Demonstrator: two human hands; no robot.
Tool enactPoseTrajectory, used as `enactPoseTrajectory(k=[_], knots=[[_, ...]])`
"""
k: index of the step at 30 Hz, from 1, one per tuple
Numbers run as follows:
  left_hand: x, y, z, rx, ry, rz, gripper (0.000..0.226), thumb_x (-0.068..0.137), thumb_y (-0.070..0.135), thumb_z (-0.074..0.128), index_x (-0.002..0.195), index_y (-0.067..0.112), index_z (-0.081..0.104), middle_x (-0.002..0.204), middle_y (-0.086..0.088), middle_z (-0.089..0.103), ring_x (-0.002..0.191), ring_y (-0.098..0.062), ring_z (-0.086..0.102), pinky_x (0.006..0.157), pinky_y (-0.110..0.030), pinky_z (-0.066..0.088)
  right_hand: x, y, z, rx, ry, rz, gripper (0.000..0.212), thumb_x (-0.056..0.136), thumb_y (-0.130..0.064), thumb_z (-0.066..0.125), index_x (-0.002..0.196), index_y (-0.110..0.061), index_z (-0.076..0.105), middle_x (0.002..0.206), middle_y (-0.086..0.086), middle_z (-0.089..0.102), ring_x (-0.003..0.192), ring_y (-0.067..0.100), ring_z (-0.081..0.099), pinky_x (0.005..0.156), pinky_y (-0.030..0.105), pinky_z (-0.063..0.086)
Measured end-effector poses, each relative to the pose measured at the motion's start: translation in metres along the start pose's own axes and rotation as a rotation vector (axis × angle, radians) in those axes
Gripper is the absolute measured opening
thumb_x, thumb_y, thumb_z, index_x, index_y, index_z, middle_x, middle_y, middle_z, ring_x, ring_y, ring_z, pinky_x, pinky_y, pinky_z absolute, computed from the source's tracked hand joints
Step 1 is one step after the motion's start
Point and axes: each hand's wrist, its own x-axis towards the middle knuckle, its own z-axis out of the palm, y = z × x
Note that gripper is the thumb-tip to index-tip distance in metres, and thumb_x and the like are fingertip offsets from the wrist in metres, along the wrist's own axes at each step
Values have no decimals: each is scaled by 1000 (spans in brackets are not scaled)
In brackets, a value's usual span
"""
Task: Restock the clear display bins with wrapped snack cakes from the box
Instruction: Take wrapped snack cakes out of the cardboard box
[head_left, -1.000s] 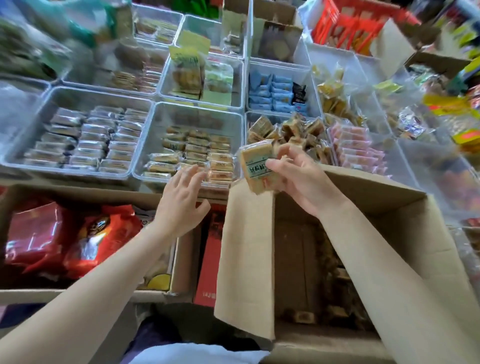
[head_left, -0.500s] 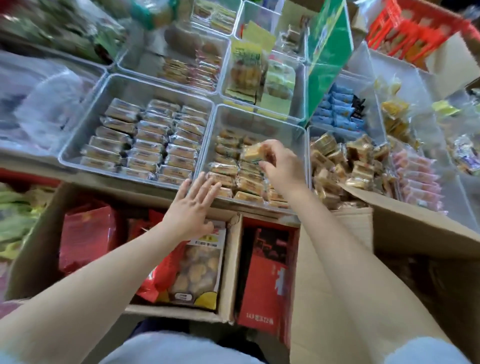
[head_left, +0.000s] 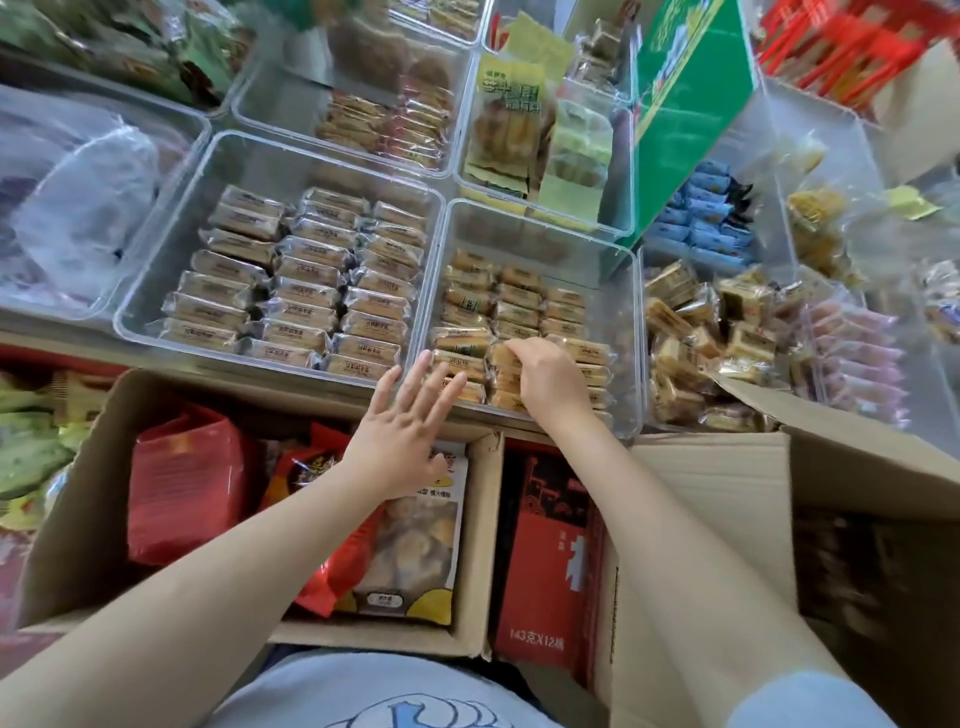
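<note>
Now the wrapped tan snack cake (head_left: 503, 357) is down in the clear plastic display bin (head_left: 621, 332), middle of the front row, w/ the right hand (head_left: 548, 376) on top of it, fingers curled together around its near edge. A sec ago that same cake was up in the air over the box, so it's been carried across and is being tucked into its row; whether the grip has let go yet I can't tell. Means one more cake is basically placed, and the bin's back half is bare, so plenty of restocking left imo.

Left hand (head_left: 410, 415) hovers flat just beside the bin's front-left corner, fingers spread apart, holding nothing; it has edged fwd toward the rim.

Bins: this one has rows of tan cakes filling approx the front half. The clear bin to its left (head_left: 156, 270) holds neat rows of silver-wrapped bars. The bin to the right (head_left: 644, 291) has a loose heap of small square cakes.

The open brown cardboard box (head_left: 727, 499) sits at lower right, insides dark; contents not readable here.
</note>
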Motion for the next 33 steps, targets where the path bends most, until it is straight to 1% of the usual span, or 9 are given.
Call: enactPoseTrajectory(k=[3, 6, 10, 14, 16, 20, 23, 27, 33], knots=[[0, 3, -4, -1, -25, -12, 103, 89, 55, 46, 151, 25, -30, 167, -5, -19, 147, -23, -35, 119, -48, -23, 1, -5, -7, -23, -251, 67, 48, 104, -12, 38, 152, -15, 38, 154, 7, 42, 142, 26, 36, 117, 44, 32], [-1, 7, -13, 23, -77, -41, 104, 90, 55, 47, 152, 24, -30, 167, -4, -22, 146, -22, -37, 120, -48, -22, -4, -14, -24, 3, -385, 94, 56, 107, -29, 37, 159, -16, 20, 166, 5, 15, 153, 23, 11, 123, 42, 13], [1, 19, -32, 29, -160, -97, 99, 93, 53, 50, 159, 19, -16, 168, -6, -15, 149, -24, -31, 122, -50, -17, -45, -12, -72, 232, -194, 65, 48, 104, -31, 46, 149, -14, 44, 155, 4, 38, 144, 20, 33, 118, 37, 28], [-3, 76, -44, -195, -58, -152, 82, 95, 48, 53, 160, 14, 17, 168, -12, 13, 156, -29, -2, 126, -48, -2, -134, 26, -141, 345, 97, -11, 25, 102, -22, 50, 113, -15, 71, 99, -4, 69, 89, 6, 61, 81, 27, 49], [-12, 128, -53, -424, 24, -86, 71, 96, 40, 57, 156, 14, 30, 164, -10, 25, 154, -26, 11, 126, -45, 9, -186, 58, -170, 356, 232, 35, 21, 101, -20, 51, 102, -16, 72, 81, -7, 66, 74, 6, 60, 70, 29, 50], [-38, 243, -76, -729, 138, 201, 44, 99, 33, 57, 142, 24, 50, 152, 2, 41, 144, -17, 30, 117, -40, 31, -269, 132, -191, 371, 344, 284, 20, 100, -21, 53, 97, -20, 72, 79, -8, 68, 73, 13, 64, 74, 35, 55], [-50, 311, -92, -667, 155, 395, 33, 99, 38, 51, 130, 29, 59, 142, 8, 51, 136, -12, 38, 114, -35, 30, -306, 187, -176, 332, 197, 425, 21, 100, -24, 52, 96, -23, 72, 84, -10, 68, 81, 12, 64, 81, 33, 54], [-50, 363, -86, -486, 159, 434, 24, 98, 36, 58, 120, 32, 66, 130, 10, 62, 130, -12, 48, 118, -32, 13, -327, 242, -141, 102, -130, 430, 19, 97, -28, 51, 100, -21, 69, 102, 1, 70, 96, 24, 64, 80, 38, 52], [-43, 375, -71, -229, 165, 376, 18, 94, 35, 60, 102, 29, 76, 100, 9, 76, 98, -11, 70, 109, -37, 37, -304, 268, -55, -58, -632, 294, 24, 97, -21, 56, 120, -18, 62, 112, 2, 62, 93, 20, 61, 66, 27, 46]])
